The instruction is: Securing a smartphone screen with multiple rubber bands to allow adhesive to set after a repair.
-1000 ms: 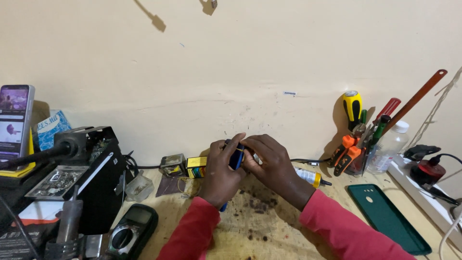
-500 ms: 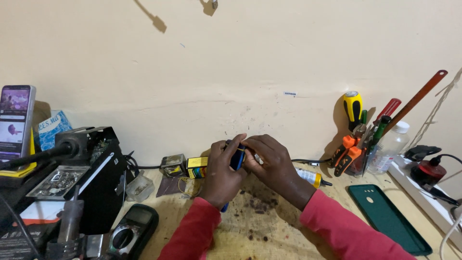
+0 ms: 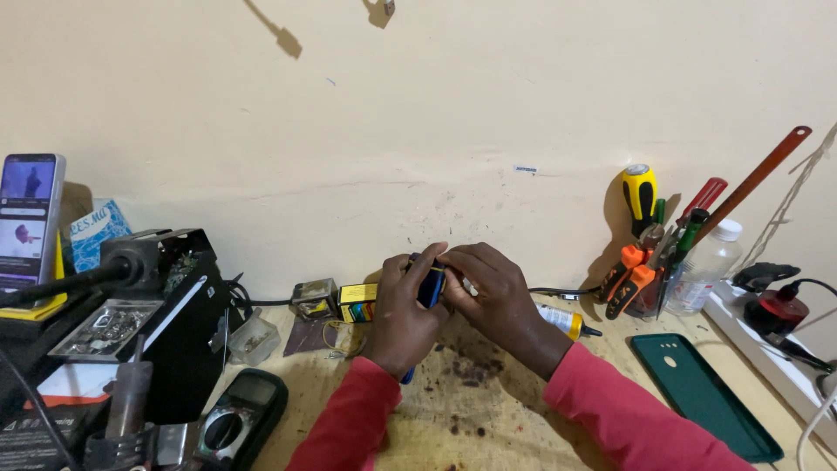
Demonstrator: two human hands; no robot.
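Very little has changed between the earlier pictures and now. The left hand [image 3: 403, 310] and the right hand [image 3: 493, 296] sit at almost the same spot in front of the small yellow cardboard box [image 3: 357, 302], closed around the small blue and black plastic device [image 3: 430, 286]. The fingers [image 3: 462, 257] of the right hand look a little more curled over the top of the device. The screen of the upright smartphone [image 3: 30, 220], far left of the yellow box, shows a different picture than before.
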